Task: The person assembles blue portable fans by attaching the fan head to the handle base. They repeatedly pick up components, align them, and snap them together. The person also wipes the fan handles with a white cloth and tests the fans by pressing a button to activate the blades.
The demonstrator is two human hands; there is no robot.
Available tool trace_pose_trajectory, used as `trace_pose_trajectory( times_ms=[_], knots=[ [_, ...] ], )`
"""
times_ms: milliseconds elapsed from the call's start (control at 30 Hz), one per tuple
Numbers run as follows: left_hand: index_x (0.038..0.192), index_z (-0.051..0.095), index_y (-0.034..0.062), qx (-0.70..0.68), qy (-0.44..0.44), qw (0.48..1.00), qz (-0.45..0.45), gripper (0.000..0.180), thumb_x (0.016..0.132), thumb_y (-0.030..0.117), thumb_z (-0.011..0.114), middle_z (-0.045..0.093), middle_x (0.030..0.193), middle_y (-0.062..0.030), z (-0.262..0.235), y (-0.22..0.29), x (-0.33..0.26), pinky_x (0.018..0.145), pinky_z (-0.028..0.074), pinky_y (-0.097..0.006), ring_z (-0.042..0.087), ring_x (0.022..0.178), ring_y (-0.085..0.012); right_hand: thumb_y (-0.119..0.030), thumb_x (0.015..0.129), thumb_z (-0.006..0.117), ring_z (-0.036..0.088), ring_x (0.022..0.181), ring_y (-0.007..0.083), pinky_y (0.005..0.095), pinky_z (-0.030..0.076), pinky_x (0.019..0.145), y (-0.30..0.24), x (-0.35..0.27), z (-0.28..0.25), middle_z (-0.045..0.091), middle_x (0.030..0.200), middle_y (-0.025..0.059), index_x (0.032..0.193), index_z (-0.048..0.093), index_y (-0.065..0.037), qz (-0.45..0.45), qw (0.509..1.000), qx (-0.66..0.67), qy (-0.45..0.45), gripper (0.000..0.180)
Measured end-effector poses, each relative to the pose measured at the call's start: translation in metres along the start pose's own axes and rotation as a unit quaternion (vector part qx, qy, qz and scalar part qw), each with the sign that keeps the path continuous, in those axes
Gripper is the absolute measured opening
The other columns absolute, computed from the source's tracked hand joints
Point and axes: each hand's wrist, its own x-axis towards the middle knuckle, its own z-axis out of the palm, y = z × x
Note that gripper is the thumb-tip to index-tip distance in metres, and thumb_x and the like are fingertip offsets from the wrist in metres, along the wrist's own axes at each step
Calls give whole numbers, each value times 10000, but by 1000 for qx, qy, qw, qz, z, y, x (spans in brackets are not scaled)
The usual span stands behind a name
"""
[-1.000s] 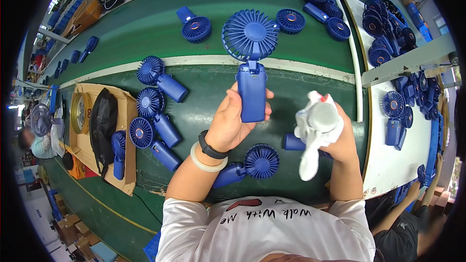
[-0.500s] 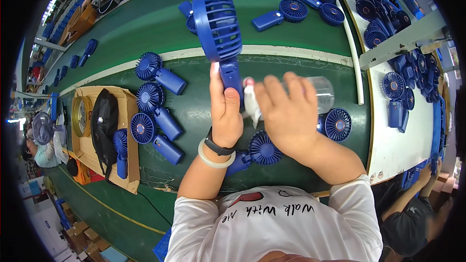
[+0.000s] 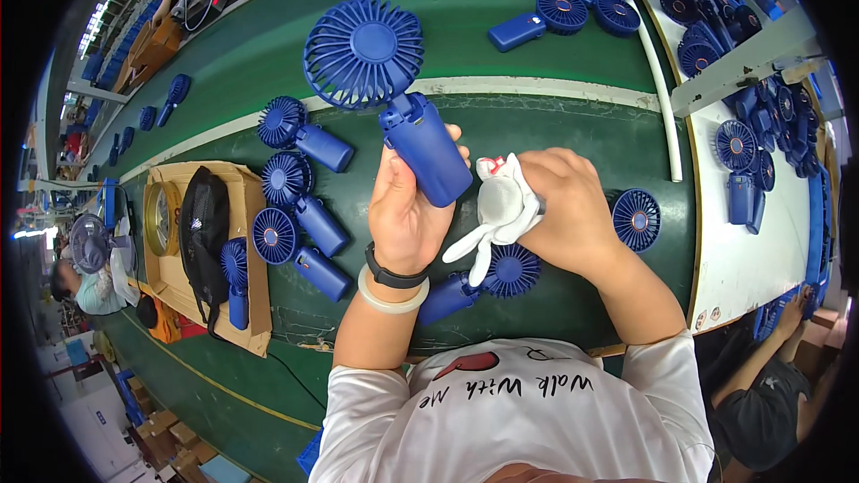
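Observation:
My left hand (image 3: pixel 410 215) grips a blue handheld fan (image 3: pixel 429 150) by its handle, the round slatted head up and away from me. In my right hand (image 3: pixel 565 206) is a white cloth (image 3: pixel 514 225) with finger-like ends hanging down, like a glove, and a bit of red at its top. A clear rounded piece (image 3: pixel 499 201) sits within the cloth, apparently the end of a clear plastic container. The cloth is close to the fan handle but apart from it. Below the cloth another blue fan (image 3: pixel 512 270) lies on the green table (image 3: pixel 376 317).
Several blue fans (image 3: pixel 300 228) lie left of my hands beside a cardboard tray (image 3: pixel 255 304) holding a black pouch (image 3: pixel 204 241) and a tape roll (image 3: pixel 161 215). One fan (image 3: pixel 637 220) lies at right. Beyond a white pipe (image 3: pixel 649 63), a white board (image 3: pixel 716 250) carries more fans.
The fan in my left hand has turned, so its head's ribbed face and handle's broad side show. My right hand has tilted the clear container and cloth, which now hang nearer me.

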Motion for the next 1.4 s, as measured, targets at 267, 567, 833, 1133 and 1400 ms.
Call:
trace_pose_trajectory(
  times_ms=[267,567,833,1133,1400],
  knots=[
    [1309,338,29,109,41,993,22,457,972,333,392,535,1162,-172,-1,-7,-3,894,448,-345,566,984,-207,-171,582,740,553,935,286,405,405,827,-2,2,-2,617,988,68,939,636,-68,1,1000,14,2,385],
    [1171,457,13,215,-53,920,-324,371,989,321,359,607,940,-70,-13,-15,-43,686,501,-266,597,753,-120,-115,531,807,574,992,252,338,433,878,27,-6,-31,603,1046,116,1000,634,-13,90,980,176,33,509],
    [1179,536,86,878,262,380,-127,458,932,438,378,634,907,-249,-79,77,44,737,494,-485,605,793,-422,-114,520,811,583,935,220,314,448,832,27,-6,-29,595,1015,94,999,616,3,106,964,244,26,530],
    [951,612,90,922,262,282,28,232,862,299,566,433,1043,-244,-109,54,48,684,493,-471,523,854,-418,-152,549,819,598,903,273,334,469,796,19,-2,-29,595,1004,113,1032,597,-23,50,965,257,-4,547],
    [1108,425,-51,873,342,332,102,466,766,161,661,537,987,-248,-174,99,73,665,512,-419,582,760,-344,-153,560,821,592,896,264,330,468,791,19,-4,-32,584,992,99,1033,592,-40,24,966,259,6,537]
  ],
)
